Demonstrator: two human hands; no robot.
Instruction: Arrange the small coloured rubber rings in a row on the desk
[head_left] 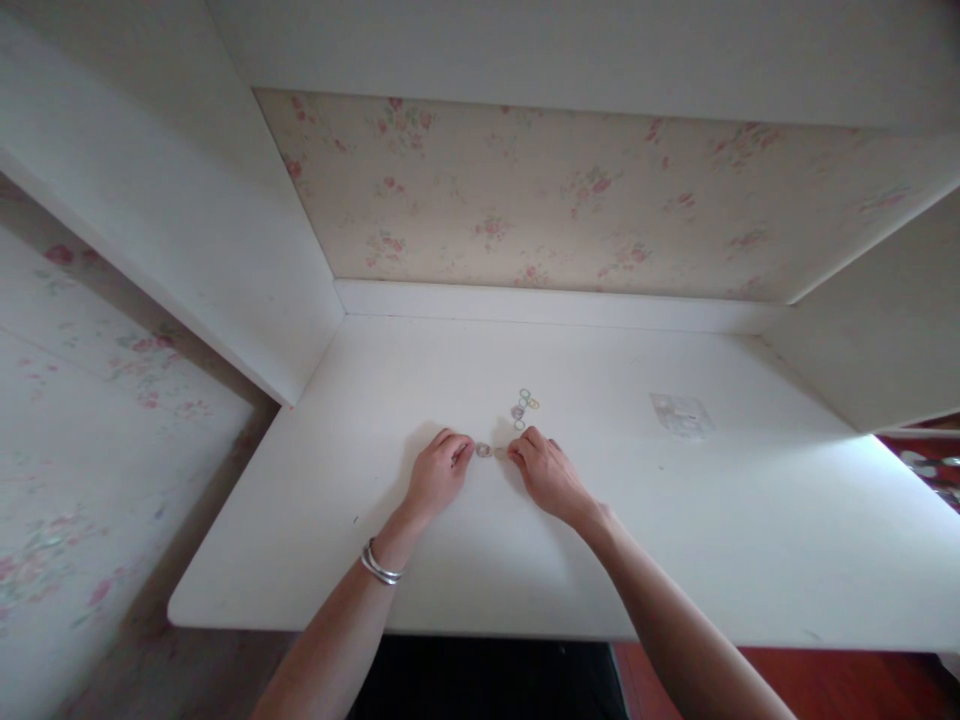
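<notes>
My left hand [439, 470], with two silver bangles [381, 566] at its wrist, rests low on the white desk. Its thumb and fingers are pinched together; what they hold is too small to make out. Just right of these fingertips lies a small cluster of pale rings [484, 450]. A thin yellowish ring [500, 453] reaches from there to the fingertips of my right hand [546, 472], which pinch its edge. Whether the rings are linked cannot be told. Beyond the right hand, several small rings [524, 395] in green, yellow and clear tones lie in a loose group.
A clear plastic bag [682, 416] lies flat on the white desk [750, 540] to the right. White side panels [247, 230] and a floral-papered back wall [540, 200] enclose the desk. Its front edge runs beneath my forearms, with a dark seat [491, 680] below.
</notes>
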